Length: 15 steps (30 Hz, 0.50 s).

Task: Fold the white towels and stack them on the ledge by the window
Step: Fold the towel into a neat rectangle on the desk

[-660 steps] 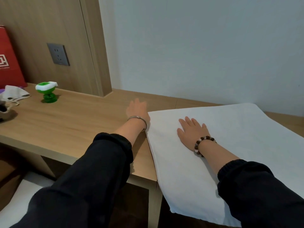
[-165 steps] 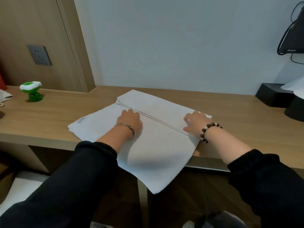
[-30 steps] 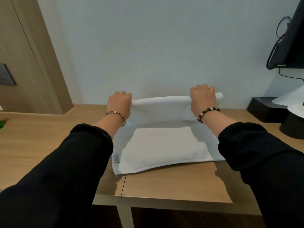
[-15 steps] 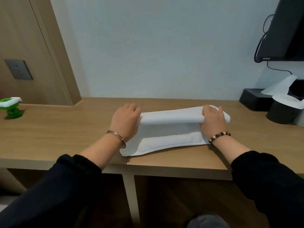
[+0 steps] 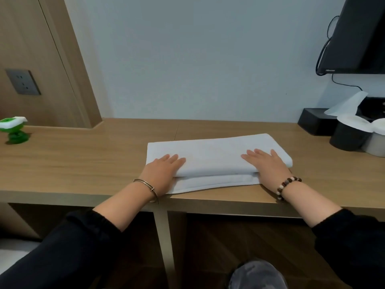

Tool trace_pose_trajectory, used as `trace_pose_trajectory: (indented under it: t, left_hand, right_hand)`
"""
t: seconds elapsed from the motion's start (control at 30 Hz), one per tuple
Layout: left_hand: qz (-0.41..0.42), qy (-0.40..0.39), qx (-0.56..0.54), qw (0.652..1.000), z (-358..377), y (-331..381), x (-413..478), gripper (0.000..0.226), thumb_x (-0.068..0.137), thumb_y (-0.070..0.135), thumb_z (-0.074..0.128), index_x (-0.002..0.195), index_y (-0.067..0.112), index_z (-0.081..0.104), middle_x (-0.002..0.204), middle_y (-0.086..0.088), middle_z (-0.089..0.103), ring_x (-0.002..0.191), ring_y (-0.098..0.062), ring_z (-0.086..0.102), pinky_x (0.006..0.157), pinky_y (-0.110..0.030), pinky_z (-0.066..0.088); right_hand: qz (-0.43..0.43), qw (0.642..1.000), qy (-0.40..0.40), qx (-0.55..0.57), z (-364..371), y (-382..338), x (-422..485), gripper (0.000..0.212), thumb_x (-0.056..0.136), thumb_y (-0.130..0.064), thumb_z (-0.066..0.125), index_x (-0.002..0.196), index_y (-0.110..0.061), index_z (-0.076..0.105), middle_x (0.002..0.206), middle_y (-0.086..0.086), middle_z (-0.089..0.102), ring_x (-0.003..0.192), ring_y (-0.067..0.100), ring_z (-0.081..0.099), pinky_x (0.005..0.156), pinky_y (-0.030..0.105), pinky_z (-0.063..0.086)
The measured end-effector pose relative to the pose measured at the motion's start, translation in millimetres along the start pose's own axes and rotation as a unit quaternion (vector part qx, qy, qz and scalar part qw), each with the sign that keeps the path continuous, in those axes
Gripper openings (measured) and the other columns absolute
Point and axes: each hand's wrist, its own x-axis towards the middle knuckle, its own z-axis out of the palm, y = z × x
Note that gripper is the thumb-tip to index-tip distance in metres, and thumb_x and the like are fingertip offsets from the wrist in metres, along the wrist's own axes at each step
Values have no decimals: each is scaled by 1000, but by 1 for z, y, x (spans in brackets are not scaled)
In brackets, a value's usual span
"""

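While both palms press down: the fold is being flattened, and this towel looks nearly finished.
Left grip (image 5: 164, 174): hand flat, fingers straight, resting on the towel's left end; nothing held.
Right grip (image 5: 268, 165): hand flat, fingers spread, resting on the right end; nothing held.
White towel (image 5: 212, 157): folded in layers near the front edge of the surface (image 5: 83, 163), with the lower layer showing along the near side.
Key relation: the long axis runs left to right, directly ahead of the grips, one at each end and neither nearer; either a lift or an end-to-end fold seems equally open.
Green toy (image 5: 13, 130): far left, well apart.
Ledge by window: not in view.
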Motion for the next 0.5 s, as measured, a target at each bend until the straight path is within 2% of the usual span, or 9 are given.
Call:
trace_pose_trajectory:
  t: [0.07,0.13,0.23,0.3,0.4,0.5]
  left_hand:
    - [-22,5,-19,1000,-11,1,3,57,94,15,41,146,31,25,151,6,30,134,-18,34,102,-36,38]
    - [-31,49,-20,998,-27,5,5,65,89,1,37,145,32,28,153,5,28,137,-19,32,101,-37,38]
    - [16,122,51,991,-38,14,-1,67,80,-5,41,137,29,37,148,3,35,129,-21,38,90,-37,43]
    - [23,96,70,993,-30,20,-12,68,81,-3,42,140,29,31,149,3,31,129,-21,37,90,-36,42]
    - [19,9,70,997,-10,20,-26,73,88,2,39,149,31,11,158,2,8,142,-23,18,103,-37,37]
    - [10,-5,52,999,-2,17,-28,76,90,2,37,150,32,2,159,4,-6,146,-23,7,109,-40,30]
  right_hand:
    - [7,1000,-18,0,-1,-2,1,72,92,5,37,150,-32,15,159,-7,10,146,14,8,117,45,5]
    - [19,999,-28,-2,-3,-5,4,73,92,6,35,150,-32,12,159,-6,7,146,15,7,116,48,8]
    - [45,998,-39,6,-1,-7,5,71,93,4,31,150,-33,10,159,-4,6,146,15,6,116,49,10]
    - [50,998,-41,8,-1,-8,5,68,96,1,30,150,-33,10,159,-4,6,146,15,6,116,50,10]
    - [41,998,-38,15,-1,-8,4,68,95,3,29,150,-33,11,159,-4,6,146,15,5,116,50,8]
    - [36,998,-45,27,-9,-6,1,70,92,6,30,149,-33,16,159,-5,9,146,14,7,116,50,4]
